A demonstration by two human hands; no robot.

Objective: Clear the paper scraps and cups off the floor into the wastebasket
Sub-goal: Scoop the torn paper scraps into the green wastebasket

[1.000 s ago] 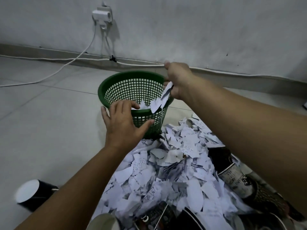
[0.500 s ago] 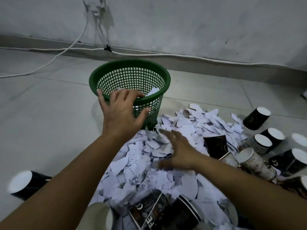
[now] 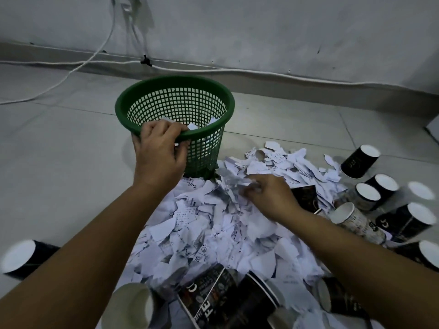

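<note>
A green mesh wastebasket [image 3: 209,96] stands upright on the tiled floor with a few white scraps inside. My left hand [image 3: 159,153] grips its near rim, fingers curled over the edge. A wide pile of torn white paper scraps [image 3: 213,224] covers the floor in front of the basket. My right hand [image 3: 268,195] is down on the pile's far part, fingers curled around a bunch of scraps. Several black and patterned paper cups [image 3: 358,162] lie and stand to the right; others lie at the near edge [image 3: 228,298].
One black cup [image 3: 23,257] lies apart at the near left. White cables [image 3: 83,65] run along the skirting and across the floor at the left. The wall stands close behind the basket. Grey floor tiles [image 3: 59,162] stretch to the left.
My right hand dropped scraps into the basket, came down onto the pile and now closes on more scraps. My left hand's fingers curled over the basket rim.
</note>
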